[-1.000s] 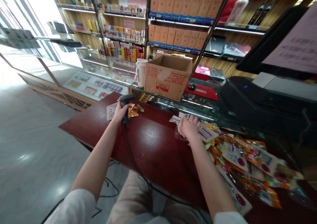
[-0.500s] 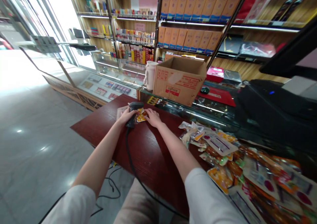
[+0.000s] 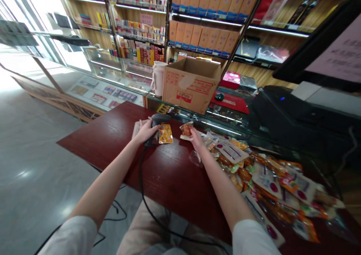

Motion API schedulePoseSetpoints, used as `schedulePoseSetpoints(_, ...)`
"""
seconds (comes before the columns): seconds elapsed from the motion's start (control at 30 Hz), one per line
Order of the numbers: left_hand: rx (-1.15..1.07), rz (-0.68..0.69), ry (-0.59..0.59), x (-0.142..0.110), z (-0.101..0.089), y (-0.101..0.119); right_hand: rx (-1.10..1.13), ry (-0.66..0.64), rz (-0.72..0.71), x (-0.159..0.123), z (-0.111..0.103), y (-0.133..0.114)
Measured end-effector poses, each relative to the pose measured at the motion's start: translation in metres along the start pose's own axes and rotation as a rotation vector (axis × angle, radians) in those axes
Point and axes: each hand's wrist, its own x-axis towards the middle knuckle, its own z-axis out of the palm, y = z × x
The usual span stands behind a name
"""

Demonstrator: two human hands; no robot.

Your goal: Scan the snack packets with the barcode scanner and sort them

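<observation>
My left hand [image 3: 146,131] is wrapped round a black handheld barcode scanner [image 3: 161,117], whose cable runs down over the table edge. Just right of the scanner, a yellow snack packet [image 3: 166,134] lies flat on the dark red table [image 3: 166,176]. A pale packet [image 3: 135,128] shows partly behind my left hand. My right hand [image 3: 196,139] grips a clear packet of brown food [image 3: 186,130] at its right side, near the left end of a heap of snack packets [image 3: 231,149].
An open cardboard box [image 3: 191,89] and a white lidded cup [image 3: 159,78] stand on the glass counter behind. To the right sit a black machine [image 3: 276,112] and a monitor [image 3: 335,55]. The scanner cable [image 3: 142,183] crosses the table's front.
My right hand has left the yellow packet and moved right, and now holds a packet of brown food. My left hand still holds the scanner. The view has turned a little right.
</observation>
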Motion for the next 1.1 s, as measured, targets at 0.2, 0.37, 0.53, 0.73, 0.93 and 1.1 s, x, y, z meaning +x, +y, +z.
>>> schedulePoseSetpoints(0.2, -0.522, -0.061, -0.366, -0.015, 0.045, 0.03, 0.375, -0.045, 0.047, -0.018, -0.021, -0.013)
schedulePoseSetpoints(0.37, -0.652, -0.066, -0.459, -0.022, 0.065, 0.02, 0.431, -0.034, -0.012, -0.021, -0.018, -0.018)
schedulePoseSetpoints(0.53, -0.719, -0.05, -0.421, -0.028, 0.062, 0.015, 0.434, -0.074, 0.019, -0.022, -0.021, -0.02)
schedulePoseSetpoints(0.73, -0.783, -0.057, -0.393, -0.032, 0.06, 0.023, 0.381, -0.027, 0.028, -0.023, -0.022, -0.018)
schedulePoseSetpoints(0.93, -0.796, -0.071, -0.451, -0.032, 0.061, 0.025, 0.314, 0.031, 0.037, -0.021, -0.019, -0.016)
schedulePoseSetpoints(1.1, -0.763, -0.087, -0.5, -0.033, 0.059, 0.026, 0.268, 0.041, 0.024, -0.02, -0.019, -0.015)
